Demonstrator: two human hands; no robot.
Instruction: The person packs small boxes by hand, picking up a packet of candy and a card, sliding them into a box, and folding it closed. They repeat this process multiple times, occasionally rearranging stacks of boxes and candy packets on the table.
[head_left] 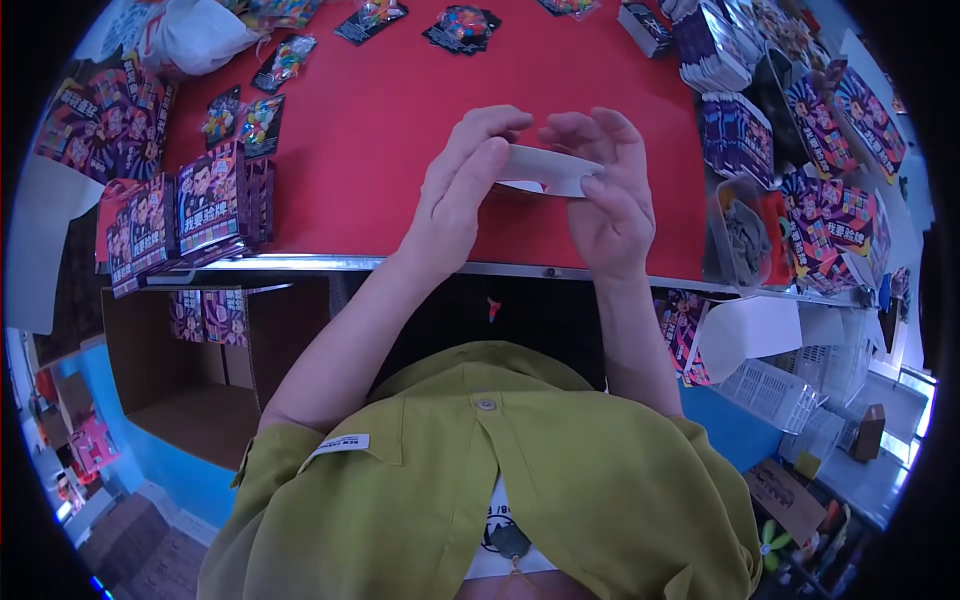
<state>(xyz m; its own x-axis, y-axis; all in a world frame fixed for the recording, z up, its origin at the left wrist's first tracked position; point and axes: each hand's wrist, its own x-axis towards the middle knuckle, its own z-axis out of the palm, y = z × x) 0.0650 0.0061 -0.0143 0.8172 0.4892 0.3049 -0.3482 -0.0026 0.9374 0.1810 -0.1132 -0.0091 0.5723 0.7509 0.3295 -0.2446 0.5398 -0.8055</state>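
Above the near edge of the red table, my left hand (462, 185) pinches the left end of a white cardboard piece (548, 167). The card is bowed, with a gap between its upper and lower layers, like a flat box being spread; its outer print is hidden from me. At the card's right end is my right hand (613, 195), its thumb against the edge and its fingers curled above. Nearest on the left stand printed purple boxes (210, 200) with a cartoon figure and large lettering.
Small bags of colourful pieces on black cards (462, 28) lie along the table's (370, 130) far and left sides. Stacks of purple card packs (737, 135) and a clear bin (742, 235) line the right. An open carton (180, 390) sits below the left edge.
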